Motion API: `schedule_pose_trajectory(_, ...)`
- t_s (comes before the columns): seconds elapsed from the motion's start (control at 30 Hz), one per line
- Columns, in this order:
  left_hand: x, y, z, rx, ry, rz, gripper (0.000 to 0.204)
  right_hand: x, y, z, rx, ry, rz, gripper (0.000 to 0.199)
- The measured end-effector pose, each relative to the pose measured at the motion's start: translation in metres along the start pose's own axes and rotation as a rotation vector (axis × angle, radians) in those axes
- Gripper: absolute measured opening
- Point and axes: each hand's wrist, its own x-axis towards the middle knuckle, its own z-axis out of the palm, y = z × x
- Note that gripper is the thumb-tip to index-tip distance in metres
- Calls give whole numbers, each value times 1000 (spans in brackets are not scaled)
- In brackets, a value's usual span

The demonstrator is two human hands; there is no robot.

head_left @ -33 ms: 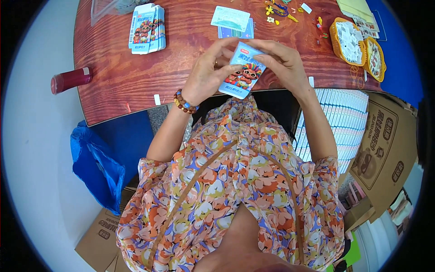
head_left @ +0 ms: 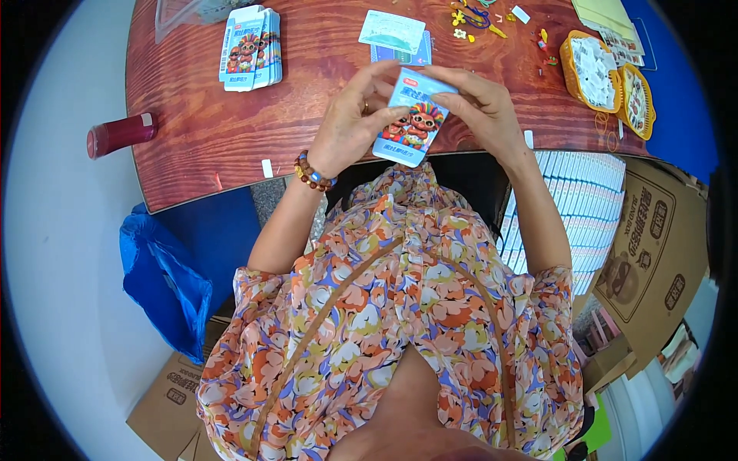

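A small light-blue printed cardboard box (head_left: 415, 115) with colourful cartoon figures is held up over the table's near edge, slightly tilted. My left hand (head_left: 354, 119) grips its left side, thumb across the front. My right hand (head_left: 480, 104) closes on its upper right corner, thumb on the front and fingers behind. The fingers behind the box are partly hidden. Just beyond my hands lie a white and green card (head_left: 392, 32) and a blue patterned card (head_left: 415, 55), overlapping. A stack of similar blue boxes (head_left: 252, 50) rests at the far left.
The red wood-grain table (head_left: 200, 138) bears a dark red bottle (head_left: 123, 135) at its left edge. Yellow baskets (head_left: 573, 65) with small packets stand at the right, near small trinkets (head_left: 473, 17). Below are a blue bag (head_left: 157, 269), a crate of packed boxes (head_left: 569, 203) and an open carton (head_left: 653, 246).
The box has turned slightly more upright in my hands. Both hands keep hold of it in nearly the same place.
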Motion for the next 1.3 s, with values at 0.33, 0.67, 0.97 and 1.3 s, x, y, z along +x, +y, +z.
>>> schedule_pose_trajectory(0.33, 3, -18, -1, 26, -106, -18, 48, -6, 18, 3, 86, 54, 73, 26)
schedule_pose_trajectory(0.67, 10, -4, -12, -72, -156, -26, 54, -3, 34, -2, 217, 85, 295, 20)
schedule_pose_trajectory(0.97, 13, -9, -3, 485, 389, 386, 99, 30, 12, 71, 1363, 119, 628, 28)
schedule_pose_trajectory(1.3, 6, -4, -33, 722, 391, 295, 88, 100, 34, 17, -829, 137, 479, 62)
